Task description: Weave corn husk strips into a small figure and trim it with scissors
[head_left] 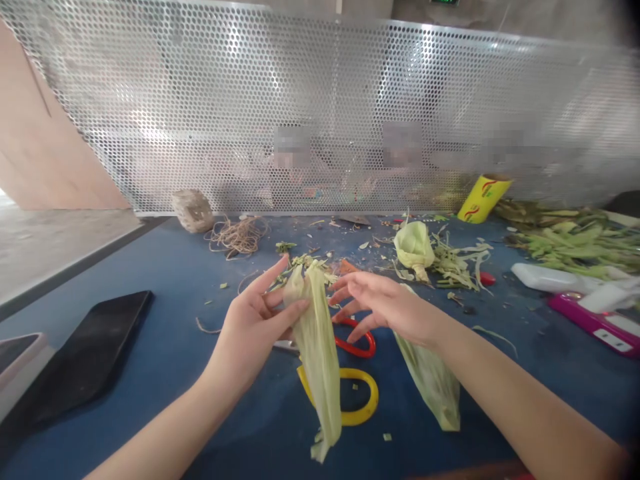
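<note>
A long pale-green husk (320,353) hangs from my left hand (265,310), pinched near its top between thumb and fingers, over the scissors. My right hand (377,307) is just to the right of it, fingers spread and holding nothing. Under the husk lie scissors with yellow handles (373,400) and another pair with red handles (367,347); their blades are mostly hidden. A second husk (433,383) rests on the blue table beneath my right wrist. Green scraps (300,263) are scattered behind my hands.
A black phone (100,347) lies at the left. Tangled twine (237,237) and a stone-like block (193,210) sit at the back left. A cupped leafy piece (414,247), a yellow roll (484,199), a magenta power strip (595,327) and leaves (575,247) are at the right.
</note>
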{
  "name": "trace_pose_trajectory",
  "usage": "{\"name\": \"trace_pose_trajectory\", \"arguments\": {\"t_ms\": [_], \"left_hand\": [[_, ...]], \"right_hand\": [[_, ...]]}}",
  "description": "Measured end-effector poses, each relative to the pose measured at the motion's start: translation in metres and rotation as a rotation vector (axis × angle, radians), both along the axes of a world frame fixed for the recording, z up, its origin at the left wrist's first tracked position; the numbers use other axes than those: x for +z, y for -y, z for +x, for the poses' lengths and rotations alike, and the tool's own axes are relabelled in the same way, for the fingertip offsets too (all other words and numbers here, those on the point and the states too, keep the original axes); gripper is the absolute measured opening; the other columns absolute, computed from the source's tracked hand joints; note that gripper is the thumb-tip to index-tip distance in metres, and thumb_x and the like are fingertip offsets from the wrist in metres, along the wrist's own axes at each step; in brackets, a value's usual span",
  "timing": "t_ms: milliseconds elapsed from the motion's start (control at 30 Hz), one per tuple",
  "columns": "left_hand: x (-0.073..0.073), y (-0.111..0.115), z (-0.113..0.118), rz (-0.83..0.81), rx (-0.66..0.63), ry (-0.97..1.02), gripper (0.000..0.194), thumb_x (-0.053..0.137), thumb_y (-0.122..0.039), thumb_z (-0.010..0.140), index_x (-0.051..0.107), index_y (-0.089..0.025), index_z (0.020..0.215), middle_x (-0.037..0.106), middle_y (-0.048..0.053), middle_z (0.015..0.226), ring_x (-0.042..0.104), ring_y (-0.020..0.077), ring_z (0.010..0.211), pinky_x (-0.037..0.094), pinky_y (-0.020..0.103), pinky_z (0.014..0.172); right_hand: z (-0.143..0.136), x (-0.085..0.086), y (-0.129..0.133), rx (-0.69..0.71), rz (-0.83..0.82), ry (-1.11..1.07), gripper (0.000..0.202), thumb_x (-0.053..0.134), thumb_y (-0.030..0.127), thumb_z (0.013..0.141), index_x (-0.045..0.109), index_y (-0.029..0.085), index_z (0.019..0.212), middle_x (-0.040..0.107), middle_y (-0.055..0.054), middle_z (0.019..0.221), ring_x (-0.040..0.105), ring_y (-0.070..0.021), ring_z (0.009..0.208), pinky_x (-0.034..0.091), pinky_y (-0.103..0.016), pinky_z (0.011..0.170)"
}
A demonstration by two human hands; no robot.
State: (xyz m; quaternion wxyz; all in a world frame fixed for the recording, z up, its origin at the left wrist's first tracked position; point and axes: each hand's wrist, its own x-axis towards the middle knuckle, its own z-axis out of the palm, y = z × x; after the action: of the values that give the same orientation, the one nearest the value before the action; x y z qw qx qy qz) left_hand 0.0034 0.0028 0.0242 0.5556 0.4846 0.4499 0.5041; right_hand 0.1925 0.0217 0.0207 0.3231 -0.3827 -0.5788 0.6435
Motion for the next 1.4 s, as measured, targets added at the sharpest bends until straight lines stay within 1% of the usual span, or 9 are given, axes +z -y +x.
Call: {"name": "trace_pose_trajectory", "arguments": {"t_ms": [200, 333, 433, 533, 667, 833, 1000, 1133, 1400], "left_hand": [[-0.003, 0.01, 0.011, 0.119, -0.243, -0.114, 0.057, 0.056, -0.031, 0.078, 0.034, -0.021, 0.13, 0.066, 0.007, 0.107, 0.065, 0.0198, 0.085, 0.054, 0.029, 0.074], [-0.001, 0.012, 0.009, 0.194, -0.195, -0.296, 0.041, 0.054, -0.032, 0.079, 0.047, -0.022, 0.119, 0.065, 0.006, 0.107, 0.061, 0.0188, 0.095, 0.05, 0.023, 0.077], [0.0, 0.008, 0.008, 0.163, -0.105, -0.397, 0.032, 0.055, -0.033, 0.078, 0.055, -0.021, 0.108, 0.068, 0.006, 0.099, 0.063, 0.018, 0.085, 0.051, 0.021, 0.068], [0.0, 0.007, 0.01, 0.156, -0.093, -0.415, 0.027, 0.056, -0.032, 0.077, 0.057, -0.02, 0.102, 0.069, 0.006, 0.095, 0.063, 0.0173, 0.083, 0.049, 0.02, 0.069], [-0.004, 0.007, 0.011, 0.171, -0.136, -0.452, 0.023, 0.055, -0.031, 0.078, 0.059, -0.02, 0.098, 0.068, 0.006, 0.096, 0.062, 0.018, 0.087, 0.047, 0.022, 0.075], [-0.009, 0.006, 0.009, 0.172, -0.164, -0.495, 0.019, 0.053, -0.031, 0.078, 0.061, -0.021, 0.093, 0.068, 0.004, 0.095, 0.062, 0.0188, 0.088, 0.047, 0.024, 0.076], [-0.013, 0.006, 0.01, 0.13, -0.192, -0.424, 0.021, 0.054, -0.03, 0.077, 0.059, -0.019, 0.094, 0.068, 0.006, 0.094, 0.061, 0.0199, 0.092, 0.047, 0.028, 0.081], [-0.015, 0.008, 0.017, 0.025, -0.2, -0.171, 0.035, 0.06, -0.03, 0.074, 0.053, -0.017, 0.106, 0.061, 0.01, 0.111, 0.059, 0.0226, 0.098, 0.049, 0.032, 0.081], [-0.014, 0.017, 0.028, -0.099, -0.331, 0.07, 0.022, 0.062, -0.026, 0.074, 0.062, -0.01, 0.089, 0.07, 0.008, 0.078, 0.065, 0.019, 0.074, 0.052, 0.029, 0.069]], "right_hand": [[-0.007, 0.003, 0.011, 0.122, 0.066, 0.115, 0.034, 0.056, 0.028, 0.078, 0.043, 0.021, 0.108, 0.062, -0.002, 0.077, 0.062, -0.0132, 0.066, 0.053, -0.026, 0.059], [0.026, 0.018, -0.003, -0.223, 0.292, 0.421, 0.031, 0.048, 0.021, 0.08, 0.043, 0.019, 0.111, 0.063, -0.003, 0.079, 0.054, -0.0085, 0.045, 0.045, -0.022, 0.042], [0.065, 0.024, -0.022, -0.57, 0.412, 0.878, 0.03, 0.045, 0.022, 0.08, 0.045, 0.016, 0.11, 0.063, -0.008, 0.082, 0.057, -0.0133, 0.05, 0.045, -0.027, 0.049], [0.085, 0.019, -0.032, -0.724, 0.418, 1.2, 0.036, 0.056, 0.027, 0.074, 0.05, 0.009, 0.105, 0.058, -0.02, 0.098, 0.058, -0.0316, 0.088, 0.043, -0.04, 0.07], [0.076, 0.007, -0.03, -0.605, 0.401, 1.341, 0.029, 0.061, 0.033, 0.07, 0.057, 0.011, 0.088, 0.056, -0.022, 0.096, 0.05, -0.038, 0.1, 0.037, -0.046, 0.077], [0.065, -0.001, -0.028, -0.363, 0.314, 1.264, 0.014, 0.069, 0.017, 0.058, 0.058, 0.015, 0.067, 0.06, -0.01, 0.068, 0.059, -0.0251, 0.07, 0.039, -0.03, 0.057], [0.064, 0.009, -0.025, -0.251, 0.381, 1.09, 0.009, 0.052, 0.019, 0.071, 0.058, 0.017, 0.077, 0.062, -0.004, 0.072, 0.057, -0.0179, 0.065, 0.037, -0.026, 0.054], [0.046, 0.021, -0.008, -0.114, 0.378, 0.645, 0.014, 0.046, 0.028, 0.078, 0.057, 0.022, 0.085, 0.063, 0.0, 0.084, 0.058, -0.016, 0.075, 0.041, -0.023, 0.06], [0.01, 0.009, 0.012, -0.175, 0.387, 0.384, 0.003, 0.045, 0.021, 0.078, 0.048, 0.02, 0.079, 0.058, 0.0, 0.079, 0.056, -0.015, 0.075, 0.041, -0.023, 0.062]]}}
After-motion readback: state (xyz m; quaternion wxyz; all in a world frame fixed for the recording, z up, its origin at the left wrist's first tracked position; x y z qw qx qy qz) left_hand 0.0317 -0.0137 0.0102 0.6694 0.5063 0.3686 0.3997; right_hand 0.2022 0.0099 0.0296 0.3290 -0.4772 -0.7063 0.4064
